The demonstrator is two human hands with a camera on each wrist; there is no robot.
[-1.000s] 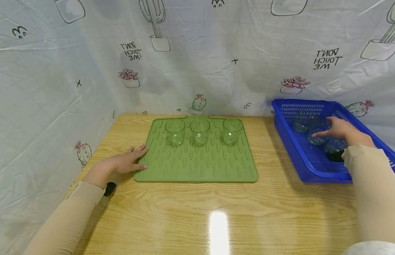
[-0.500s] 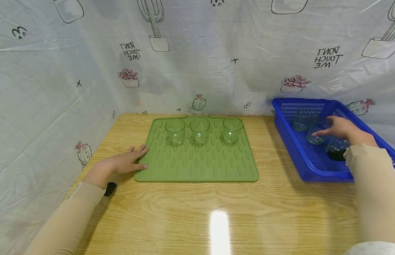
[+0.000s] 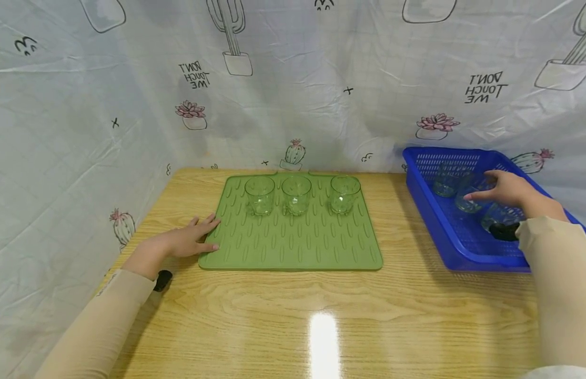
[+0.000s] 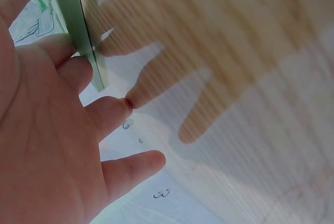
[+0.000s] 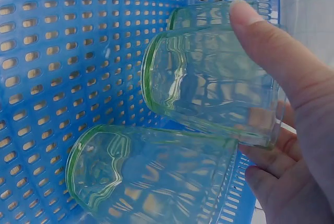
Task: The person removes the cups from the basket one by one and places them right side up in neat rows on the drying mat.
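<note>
My left hand (image 3: 184, 242) rests with spread fingers on the left edge of a green ridged mat (image 3: 293, 250). On that mat, along its back half, stand three clear glasses: a left glass (image 3: 260, 197), a middle glass (image 3: 296, 197) and a right glass (image 3: 344, 197). Far to the right, my right hand (image 3: 511, 190) reaches into a blue plastic basket (image 3: 432, 218) and grips a clear glass (image 5: 209, 78), thumb on one side, fingers on the other. Beside it in the basket are a nearer glass (image 5: 151, 177) and a farther glass (image 5: 190, 15), partly hidden.
The wooden table (image 3: 255, 316) carries mat and basket. A white curtain (image 3: 321, 105) printed with cacti hangs behind and along the left. Perforated basket walls surround the right hand. A black object (image 3: 163, 280) sits at the left wrist.
My right hand and forearm have shifted slightly right, still at the same glass inside the basket. The left hand and the glasses on the mat have stayed put.
</note>
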